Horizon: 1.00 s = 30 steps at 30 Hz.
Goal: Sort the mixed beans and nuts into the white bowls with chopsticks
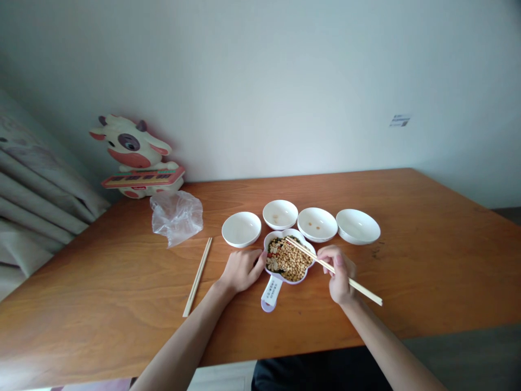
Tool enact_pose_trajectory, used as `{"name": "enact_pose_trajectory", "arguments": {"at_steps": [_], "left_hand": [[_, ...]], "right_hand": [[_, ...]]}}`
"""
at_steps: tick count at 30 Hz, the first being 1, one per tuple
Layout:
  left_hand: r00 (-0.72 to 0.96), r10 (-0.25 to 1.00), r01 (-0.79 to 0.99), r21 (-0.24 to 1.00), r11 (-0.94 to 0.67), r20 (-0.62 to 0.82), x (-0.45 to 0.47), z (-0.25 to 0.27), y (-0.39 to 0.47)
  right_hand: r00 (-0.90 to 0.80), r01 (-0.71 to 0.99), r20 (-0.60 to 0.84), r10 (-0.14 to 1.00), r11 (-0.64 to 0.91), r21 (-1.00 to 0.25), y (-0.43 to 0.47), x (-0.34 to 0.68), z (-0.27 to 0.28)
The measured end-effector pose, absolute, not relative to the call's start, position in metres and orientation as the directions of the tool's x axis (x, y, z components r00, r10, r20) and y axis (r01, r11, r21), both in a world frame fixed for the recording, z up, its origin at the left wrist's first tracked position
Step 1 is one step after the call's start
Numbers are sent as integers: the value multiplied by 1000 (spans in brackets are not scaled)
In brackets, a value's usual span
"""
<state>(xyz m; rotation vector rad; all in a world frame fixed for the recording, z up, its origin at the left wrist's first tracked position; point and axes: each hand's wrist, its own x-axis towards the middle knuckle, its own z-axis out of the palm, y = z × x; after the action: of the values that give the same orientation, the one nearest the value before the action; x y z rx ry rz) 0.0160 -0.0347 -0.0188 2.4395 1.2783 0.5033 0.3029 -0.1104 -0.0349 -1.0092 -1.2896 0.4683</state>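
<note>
My right hand (338,273) is closed around a pair of light wooden chopsticks (360,289). Their tips reach into a pale purple, flower-shaped bowl with a handle (300,281). Inside lie soybeans (293,262) on the right, peanut pieces (272,264) on the left, and some dark green and red bits. My left hand (243,270) grips the bowl's left rim, its fingers partly hidden. Behind are several white bowls: an apparently empty left one (241,229), one with small pale pieces (280,214), one with a few brown pieces (317,224), and a right one (358,226).
Another pair of chopsticks (198,277) lies left of my left forearm. A crumpled clear plastic bag (177,217) is at the back left, before a cow-shaped toy keyboard (138,157). The wooden table (431,260) meets a wall; a curtain (36,206) hangs at left.
</note>
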Motion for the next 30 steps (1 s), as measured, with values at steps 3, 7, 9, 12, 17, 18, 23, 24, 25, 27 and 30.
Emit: {"name": "enact_pose_trajectory", "arguments": {"at_steps": [3,7,9,12,17,18,23,24,25,27,30], "left_hand": [[542,826,703,453,-548,156,16,-18,-33],[551,821,700,453,-553,151,16,-15,-34],[546,825,704,453,-547,148,16,-14,-35],[532,833,713,453,-536,148,16,-14,-37],[531,835,710,463,-530,142,14,-13,-39],[533,835,709,466,-530,139,14,-12,-40],[548,825,695,475,-540,135,13,-11,-40],[551,823,692,476,-543,138,12,-11,-40],[552,822,690,477,-544,140,12,-11,-40],[549,824,690,480,-541,140,12,-11,-40],[546,827,696,479,-535,131,10,-11,-41]], "right_hand": [[312,175,506,804,474,-863,-106,301,-35],[347,114,438,830,426,-898,-103,303,-31],[349,102,420,838,411,-906,-104,306,-29],[343,108,411,844,400,-910,-108,310,-27],[315,127,406,858,385,-914,-111,316,-28],[308,126,403,862,383,-915,-111,317,-28],[291,120,398,870,380,-917,-110,320,-28],[289,120,397,871,379,-918,-110,320,-27],[288,119,396,872,377,-918,-111,320,-27],[283,120,393,875,375,-919,-111,320,-26],[270,121,393,879,374,-919,-111,318,-25]]}}
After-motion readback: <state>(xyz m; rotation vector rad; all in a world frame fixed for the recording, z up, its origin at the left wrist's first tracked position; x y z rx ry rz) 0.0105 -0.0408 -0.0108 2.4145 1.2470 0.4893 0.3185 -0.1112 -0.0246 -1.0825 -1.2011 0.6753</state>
